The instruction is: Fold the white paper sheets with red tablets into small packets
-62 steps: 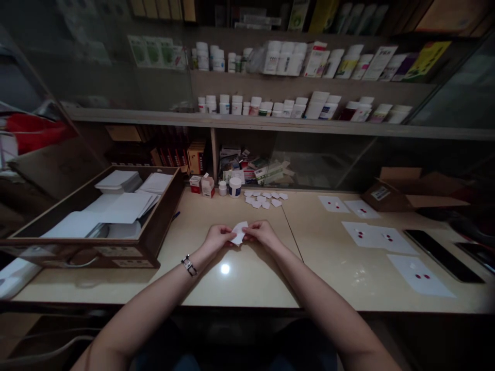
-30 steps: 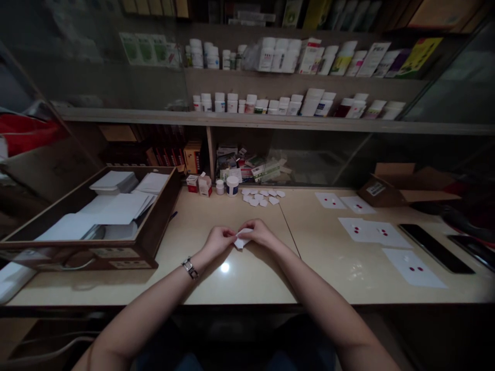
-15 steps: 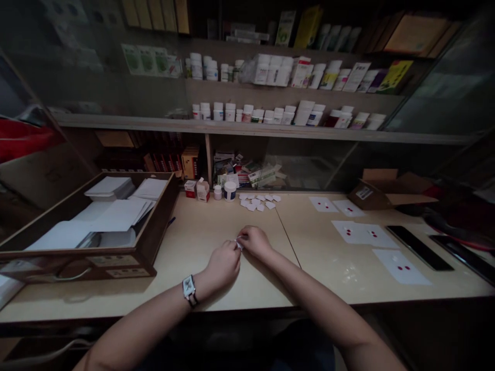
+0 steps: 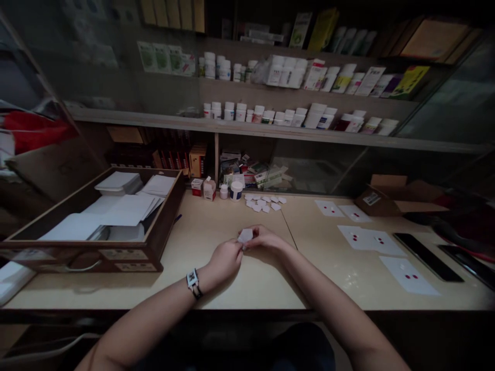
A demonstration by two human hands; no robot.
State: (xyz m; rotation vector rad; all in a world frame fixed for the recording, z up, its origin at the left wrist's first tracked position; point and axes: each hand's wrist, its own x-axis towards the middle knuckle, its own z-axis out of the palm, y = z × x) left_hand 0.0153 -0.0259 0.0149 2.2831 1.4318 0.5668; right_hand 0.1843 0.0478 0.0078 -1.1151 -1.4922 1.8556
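Between my two hands, over the middle of the table, is a small folded white paper packet [image 4: 245, 236]. My left hand [image 4: 226, 258], with a watch [image 4: 193, 282] at its wrist, pinches the packet's lower left edge. The fingers of my right hand [image 4: 263, 239] grip it from the right side. Beyond my hands lies a group of similar folded paper packets [image 4: 264, 203]. To the right, several flat white paper sheets [image 4: 410, 283] carry red and white pills. What is inside the held packet is hidden.
On the left stands a wooden drawer [image 4: 170, 221] with stacks of white paper. Small medicine boxes [image 4: 209, 189] and a white jar [image 4: 236, 191] are at the back. Black phone-like slabs [image 4: 428, 257] and an open cardboard box [image 4: 381, 198] lie right. Shelves of bottles [image 4: 288, 118] rise behind.
The paper in my hands has turned up and now shows as a flat, folded packet. My right hand has shifted slightly right. The whole view has swung a little.
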